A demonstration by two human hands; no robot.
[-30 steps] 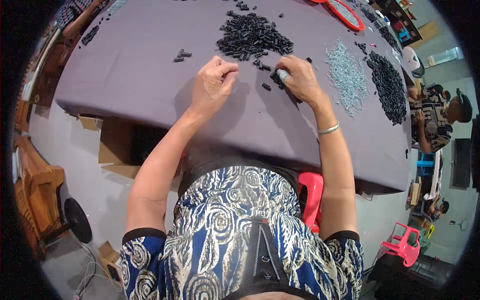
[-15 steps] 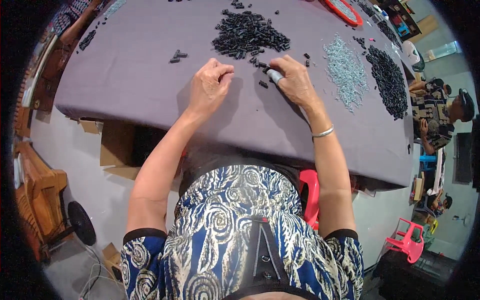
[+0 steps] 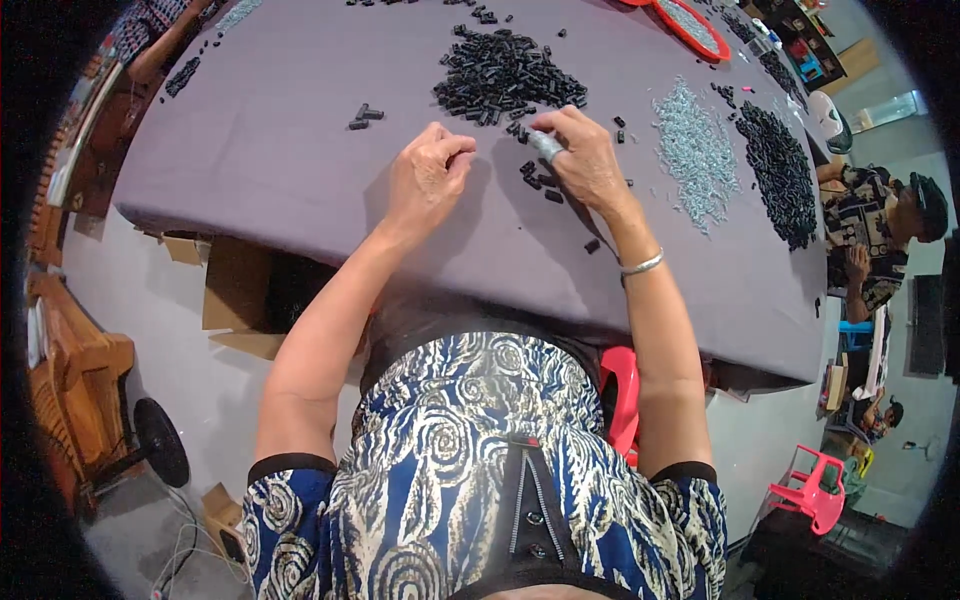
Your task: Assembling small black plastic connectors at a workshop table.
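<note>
My left hand (image 3: 430,180) is closed in a pinch above the cloth, left of the loose pieces. Whatever its fingertips may hold is too small to make out. My right hand (image 3: 582,160), a pale wrap on one finger, is curled with fingertips together at the near edge of a heap of small black plastic pieces (image 3: 505,75). What lies between those fingers is hidden. Several loose black pieces (image 3: 541,181) rest on the cloth beside and under the right hand. Farther left is a small group of black pieces (image 3: 364,116).
Right of my right hand spreads a pile of small silvery parts (image 3: 695,155), with a longer black heap (image 3: 775,170) beyond it. A red-rimmed tray (image 3: 692,28) sits at the far right of the grey tablecloth (image 3: 270,130). Other people are at the table's left and right.
More loose black pieces now show beside my right hand, and one lies near its wrist. My left hand has shifted slightly. Both hands stay closed.
</note>
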